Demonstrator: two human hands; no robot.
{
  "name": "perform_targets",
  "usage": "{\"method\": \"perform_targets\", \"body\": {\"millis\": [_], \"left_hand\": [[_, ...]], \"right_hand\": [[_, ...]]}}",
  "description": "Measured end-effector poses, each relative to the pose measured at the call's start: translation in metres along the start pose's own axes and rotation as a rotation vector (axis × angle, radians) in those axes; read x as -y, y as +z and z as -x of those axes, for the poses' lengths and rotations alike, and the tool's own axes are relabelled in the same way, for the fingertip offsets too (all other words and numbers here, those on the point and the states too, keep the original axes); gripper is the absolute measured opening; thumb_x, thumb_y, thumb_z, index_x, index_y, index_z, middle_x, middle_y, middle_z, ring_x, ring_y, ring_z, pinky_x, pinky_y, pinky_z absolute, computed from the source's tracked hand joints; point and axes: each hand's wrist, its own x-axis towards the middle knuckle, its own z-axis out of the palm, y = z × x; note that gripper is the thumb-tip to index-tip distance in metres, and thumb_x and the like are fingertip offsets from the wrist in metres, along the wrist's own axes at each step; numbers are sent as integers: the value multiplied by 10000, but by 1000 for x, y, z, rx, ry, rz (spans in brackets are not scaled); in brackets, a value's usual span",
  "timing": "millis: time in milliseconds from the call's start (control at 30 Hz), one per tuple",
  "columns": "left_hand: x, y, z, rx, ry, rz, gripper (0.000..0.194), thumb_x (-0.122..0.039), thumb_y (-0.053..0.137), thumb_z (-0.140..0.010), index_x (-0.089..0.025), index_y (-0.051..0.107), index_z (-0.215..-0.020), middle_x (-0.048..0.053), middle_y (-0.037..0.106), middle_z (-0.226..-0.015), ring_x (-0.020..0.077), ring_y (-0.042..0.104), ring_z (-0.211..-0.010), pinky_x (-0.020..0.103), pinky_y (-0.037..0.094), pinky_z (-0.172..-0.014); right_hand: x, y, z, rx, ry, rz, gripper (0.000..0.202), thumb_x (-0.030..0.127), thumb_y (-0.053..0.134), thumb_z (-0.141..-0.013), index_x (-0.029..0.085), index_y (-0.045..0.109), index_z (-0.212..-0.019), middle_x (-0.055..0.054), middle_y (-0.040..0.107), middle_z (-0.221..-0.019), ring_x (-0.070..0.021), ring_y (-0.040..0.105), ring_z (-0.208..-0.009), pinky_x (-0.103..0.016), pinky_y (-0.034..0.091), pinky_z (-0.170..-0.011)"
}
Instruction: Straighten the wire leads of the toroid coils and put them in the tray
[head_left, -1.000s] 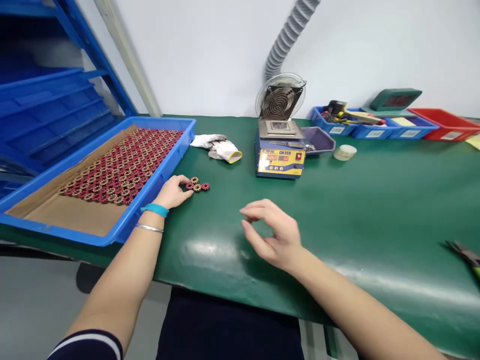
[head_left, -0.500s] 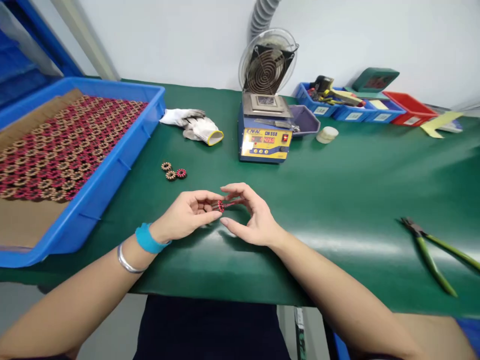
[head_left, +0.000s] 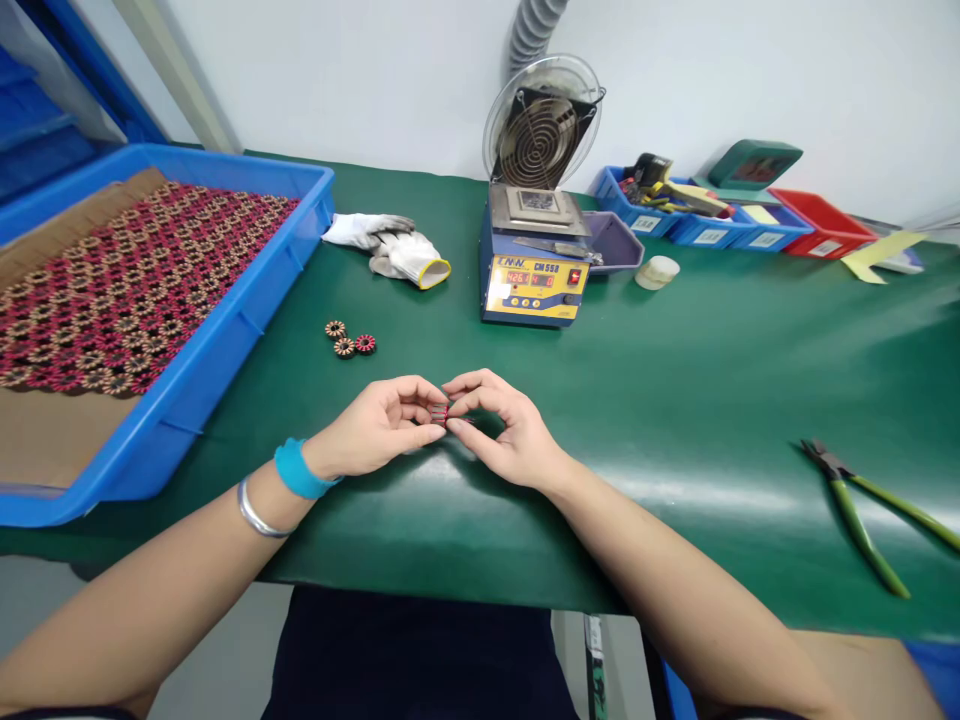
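Between my hands, above the green table, is a small wound stator coil (head_left: 439, 413) with red wire and a dark side. My left hand (head_left: 373, 428) pinches it between thumb and fingers. From the right, the thumb and fingertips of my right hand (head_left: 508, 428) close on the coil's edge, where thin wire ends stick out. Fingers cover much of the coil. Beyond my left hand, several like it lie together on the table: two tan wound coils (head_left: 344, 347) and a red wound coil (head_left: 365, 343).
A blue tray (head_left: 247, 335) full of red and tan coils stands at left. White gloves (head_left: 405, 255) lie behind the loose coils. A solder pot (head_left: 532, 287) with a lit display and fan stands at the back. Green-handled cutters (head_left: 855, 520) lie at right, small bins (head_left: 709, 232) behind.
My right thumb and fingers have closed in from an open curve onto the coil. The coil has turned so that its side shows. My left hand keeps its pinch.
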Motion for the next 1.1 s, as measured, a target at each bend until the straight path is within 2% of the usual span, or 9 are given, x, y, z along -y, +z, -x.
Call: {"method": "perform_targets", "body": {"millis": [133,300,367,500,600,700,800,967,1100], "left_hand": [[1,-3,-1,27,-37,-17,273,-177,759,-703,-119,617,-929,26,649,-840,118,612,-769,238,489,-670],[0,-6,-1,12,-72,-13,292,-186,787,-675,-131,614,-904,6,643,-787,102,594,-685,240,486,-640],[0,-5,-1,10,-79,3,294,-196,789,-674,-134,615,-904,8,645,-782,106,600,-684,243,492,-639],[1,-4,-2,14,-70,6,293,-209,785,-676,-131,625,-909,38,667,-825,134,634,-754,254,507,-668],[1,-4,-2,20,-52,-10,284,-207,792,-666,-134,635,-891,43,675,-845,143,642,-779,277,520,-714],[1,-3,-2,37,-51,-22,284,-195,797,-656,-136,641,-885,30,671,-822,131,633,-743,296,523,-740],[-1,-3,-2,48,-67,-29,279,-190,789,-669,-131,636,-894,27,665,-803,124,626,-730,272,515,-697],[-1,-3,-1,33,-79,10,288,-188,798,-664,-132,619,-882,6,653,-756,102,615,-681,227,507,-628],[0,-2,-2,13,-70,63,297,-180,809,-647,-130,622,-872,13,665,-769,114,639,-715,222,518,-634]], "right_hand": [[-3,-4,-1,29,58,-20,122,230,570,-883,181,585,-772,-97,632,-1020,-176,631,-949,-367,512,-878],[-9,-15,-5,-153,195,-180,242,381,541,-919,197,552,-762,-80,628,-997,-176,631,-949,-337,528,-816],[-8,-15,-5,-123,169,-149,210,369,599,-885,197,583,-766,-86,633,-1031,-187,627,-980,-358,521,-858],[-1,-7,-2,53,98,-45,62,252,660,-822,195,642,-806,-99,641,-1093,-205,627,-1035,-413,490,-949],[1,-2,0,74,114,-48,18,201,647,-808,190,654,-796,-99,652,-1092,-199,639,-1019,-409,496,-942],[-1,-2,0,90,171,-101,67,183,638,-799,181,645,-732,-96,666,-1079,-196,650,-1008,-407,490,-950],[-6,-6,-2,60,258,-229,138,238,664,-783,176,619,-668,-93,676,-1085,-209,660,-1011,-401,515,-912],[-12,-14,-5,-148,321,-360,236,373,722,-755,184,610,-670,-94,690,-1100,-216,662,-1020,-398,537,-890],[-9,-8,-3,-52,279,-285,174,325,741,-732,187,665,-806,-111,664,-1149,-219,647,-1059,-406,530,-913]]}}
